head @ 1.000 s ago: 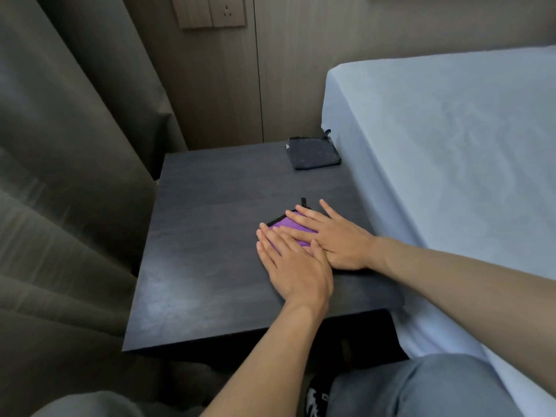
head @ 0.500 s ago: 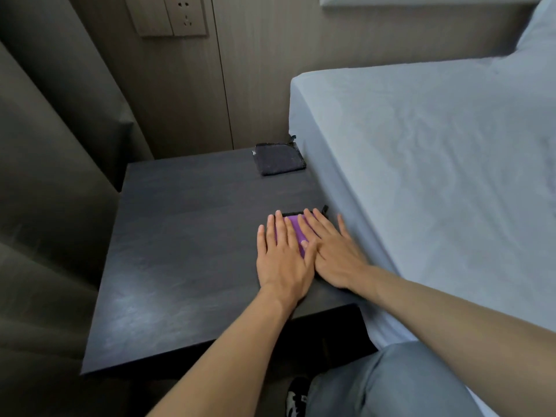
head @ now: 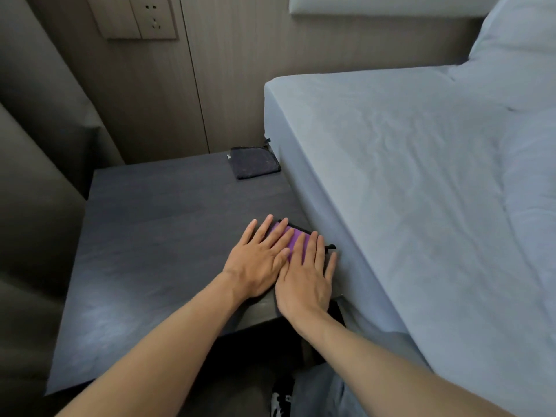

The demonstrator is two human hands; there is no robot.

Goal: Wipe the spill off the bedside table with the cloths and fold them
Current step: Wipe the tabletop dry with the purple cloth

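A folded purple cloth [head: 293, 239] with a black edge lies near the right front corner of the dark bedside table [head: 144, 236]. Both hands lie flat on it, fingers straight. My left hand [head: 260, 261] covers its left part and my right hand [head: 307, 276] covers its right part, beside the bed. Only a strip of purple shows between the fingers. A second cloth, dark grey and folded [head: 254, 162], lies at the table's back right corner, apart from both hands.
A bed with a light blue sheet [head: 421, 191] stands tight against the table's right side. Grey curtains [head: 36, 176] hang on the left. A wall socket panel [head: 141, 18] sits above. My knee and a shoe [head: 281, 401] are below the table's front edge.
The hands and the purple cloth have shifted right on the table, to beside the bed. The hands have gone from overlapping to side by side. The view has swung to the right.
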